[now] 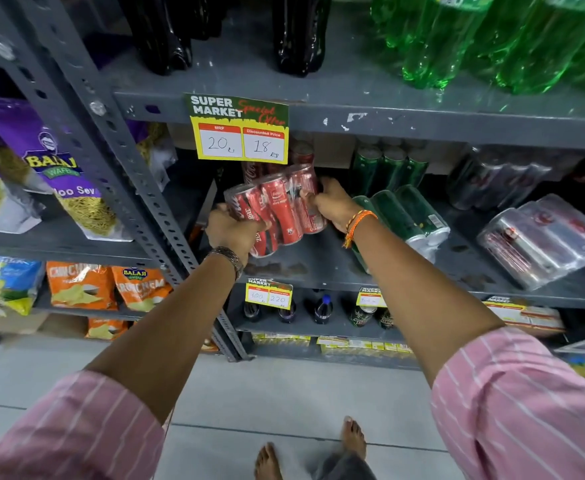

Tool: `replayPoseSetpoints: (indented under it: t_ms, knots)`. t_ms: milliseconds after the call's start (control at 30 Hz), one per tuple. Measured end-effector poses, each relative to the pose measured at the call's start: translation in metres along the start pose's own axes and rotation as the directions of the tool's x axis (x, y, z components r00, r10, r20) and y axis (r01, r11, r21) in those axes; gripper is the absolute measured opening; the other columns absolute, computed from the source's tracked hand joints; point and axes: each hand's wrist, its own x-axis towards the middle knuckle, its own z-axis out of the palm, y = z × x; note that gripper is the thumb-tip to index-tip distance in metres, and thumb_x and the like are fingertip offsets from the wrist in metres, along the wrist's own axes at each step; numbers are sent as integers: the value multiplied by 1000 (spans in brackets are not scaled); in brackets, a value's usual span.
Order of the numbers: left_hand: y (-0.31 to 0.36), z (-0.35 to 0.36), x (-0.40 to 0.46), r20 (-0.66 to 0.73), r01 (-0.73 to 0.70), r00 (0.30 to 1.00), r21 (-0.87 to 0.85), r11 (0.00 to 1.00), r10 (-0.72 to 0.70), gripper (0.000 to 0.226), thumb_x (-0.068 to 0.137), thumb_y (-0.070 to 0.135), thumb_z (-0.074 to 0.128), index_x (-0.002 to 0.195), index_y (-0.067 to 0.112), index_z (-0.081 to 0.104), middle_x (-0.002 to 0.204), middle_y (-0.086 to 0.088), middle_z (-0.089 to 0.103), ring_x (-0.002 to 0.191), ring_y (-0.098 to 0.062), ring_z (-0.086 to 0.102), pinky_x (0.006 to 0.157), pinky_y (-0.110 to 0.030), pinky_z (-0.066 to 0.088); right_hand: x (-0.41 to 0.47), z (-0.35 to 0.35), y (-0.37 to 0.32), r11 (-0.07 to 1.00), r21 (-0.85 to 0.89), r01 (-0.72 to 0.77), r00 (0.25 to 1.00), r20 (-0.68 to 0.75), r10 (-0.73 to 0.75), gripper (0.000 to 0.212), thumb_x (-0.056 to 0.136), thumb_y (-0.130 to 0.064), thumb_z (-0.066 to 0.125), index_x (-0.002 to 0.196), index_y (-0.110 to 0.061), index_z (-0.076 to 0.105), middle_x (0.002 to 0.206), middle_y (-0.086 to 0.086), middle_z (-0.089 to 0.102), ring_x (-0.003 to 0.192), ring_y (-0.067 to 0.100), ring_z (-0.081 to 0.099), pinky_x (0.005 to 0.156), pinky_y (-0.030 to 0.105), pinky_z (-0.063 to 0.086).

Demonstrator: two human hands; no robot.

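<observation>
A shrink-wrapped pack of red cola cans (279, 209) is tilted above the grey metal shelf (319, 268), just under a yellow price tag (241, 133). My left hand (234, 232) grips its lower left end. At the pack's upper right end, my right hand (331, 202) holds it with fingers curled round the wrap. More red cans (301, 154) stand behind it, deeper in the shelf.
A pack of green cans (405, 216) lies right of my right hand, with green cans (388, 168) upright behind. Silver can packs (540, 237) lie further right. Dark bottles (166, 36) and green bottles (492, 39) stand on the shelf above. Snack bags (41, 174) fill the left rack.
</observation>
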Motion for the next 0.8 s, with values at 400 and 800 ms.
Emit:
replayPoseSetpoints:
  t_ms: [400,800]
  knots:
    - [-35,5,-25,-98,-201,969,227,953,228,65,45,23,96,95,20,54,92,-3,73,79,-23,70,69,-32,57,-15,15,40,999,-16,34,999,-29,-35,44,97,-1,53,140,-6,44,137,18,60,129,30,56,113,53,44]
    - [9,-18,3,204,-134,972,74,988,117,93,70,33,75,152,20,33,143,3,48,141,-26,42,111,-38,37,-61,61,30,970,241,0,923,-373,93,73,98,-19,53,159,-5,15,167,12,26,153,28,29,127,38,23]
